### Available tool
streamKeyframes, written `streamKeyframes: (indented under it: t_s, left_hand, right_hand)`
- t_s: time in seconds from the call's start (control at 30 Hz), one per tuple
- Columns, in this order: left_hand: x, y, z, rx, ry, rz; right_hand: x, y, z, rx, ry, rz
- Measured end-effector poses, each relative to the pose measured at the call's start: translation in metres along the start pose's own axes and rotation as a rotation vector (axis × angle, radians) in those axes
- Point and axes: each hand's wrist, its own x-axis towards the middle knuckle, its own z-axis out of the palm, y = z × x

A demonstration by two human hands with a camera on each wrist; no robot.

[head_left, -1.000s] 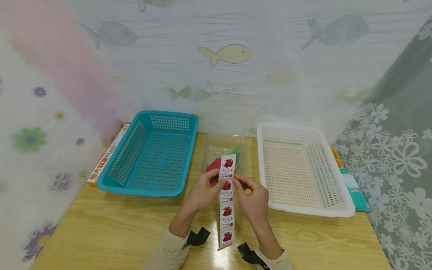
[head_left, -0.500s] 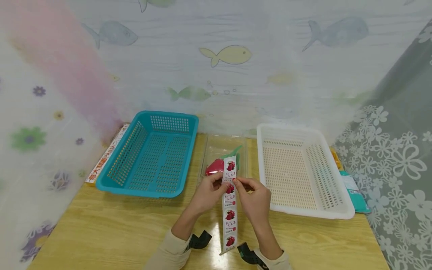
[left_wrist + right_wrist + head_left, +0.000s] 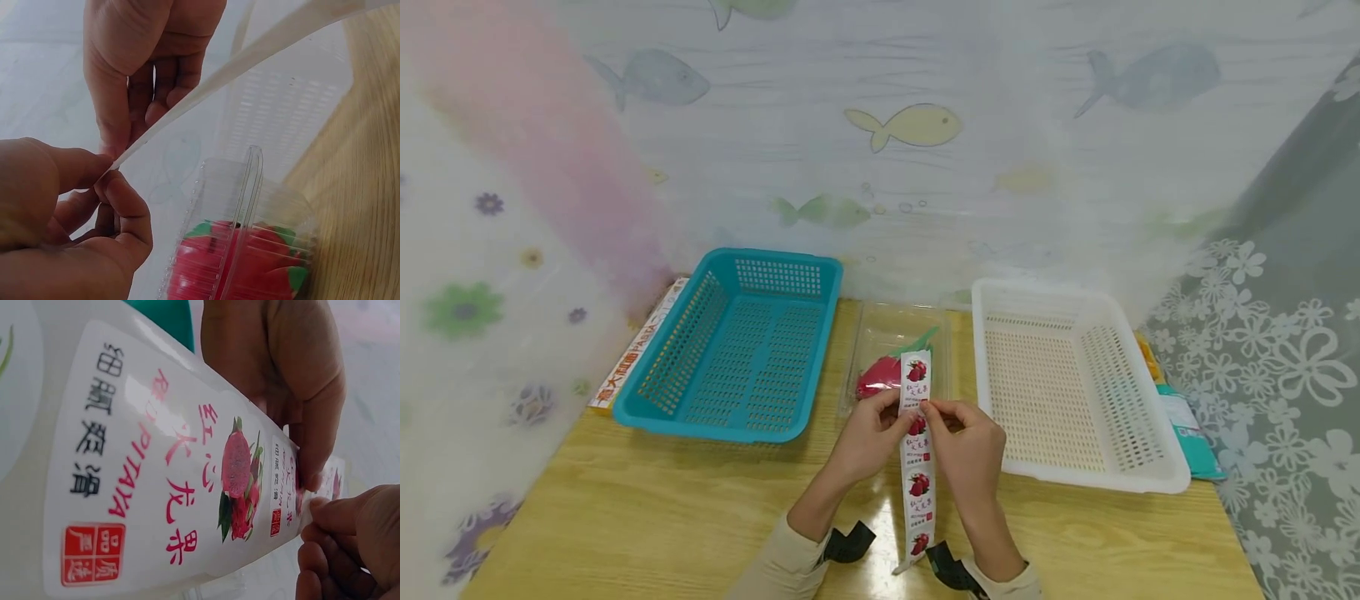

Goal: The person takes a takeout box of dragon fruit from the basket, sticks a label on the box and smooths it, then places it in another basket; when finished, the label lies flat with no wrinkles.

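Observation:
A long strip of white stickers [image 3: 919, 485], printed with red dragon fruit and lettering, hangs down toward me between both hands. My left hand [image 3: 868, 435] pinches its left edge between thumb and forefinger. On the other edge, my right hand [image 3: 972, 454] does the same, its fingertips close to the left ones. In the right wrist view the printed sticker faces [image 3: 181, 475] show large, reading "RED PITAYA". Behind the strip stands a clear plastic box [image 3: 880, 321] with a red dragon fruit [image 3: 877, 379] with green leaf tips inside, partly hidden by the strip.
A teal basket [image 3: 752, 432] stands at the left, over a pasta box [image 3: 634, 350]. At the right is a white basket [image 3: 1093, 479], with a teal packet [image 3: 1191, 437] and something yellow [image 3: 1148, 354] beyond it. The wooden table [image 3: 662, 508] meets a patterned sheet at the back.
Both hands and the strip have drifted slightly right and down in view, uncovering more of the dragon fruit. The pinch on the strip stays the same.

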Motion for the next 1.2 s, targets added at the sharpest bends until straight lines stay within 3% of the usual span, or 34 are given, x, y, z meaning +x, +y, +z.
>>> streamKeyframes:
  t_s: [0.23, 0.5, 0.93, 1.2]
  left_hand:
    - [0.0004, -0.002, 0.0014, 0.018, 0.02, 0.012]
    - [0.0007, -0.0019, 0.0034, 0.048, 0.043, 0.029]
    - [0.0009, -0.002, 0.0065, 0.115, 0.098, 0.058]
    - [0.0017, -0.0028, 0.0037, 0.088, 0.07, 0.038]
  right_hand:
    - [-0.0007, -0.0005, 0.0005, -0.048, 0.002, -0.053]
    - [-0.0001, 0.0001, -0.001, 0.093, -0.048, 0.182]
    - [0.0027, -0.0015, -0.0007, 0.104, -0.054, 0.232]
    - [0.0062, -0.0053, -0.0045, 0.317, -0.194, 0.402]
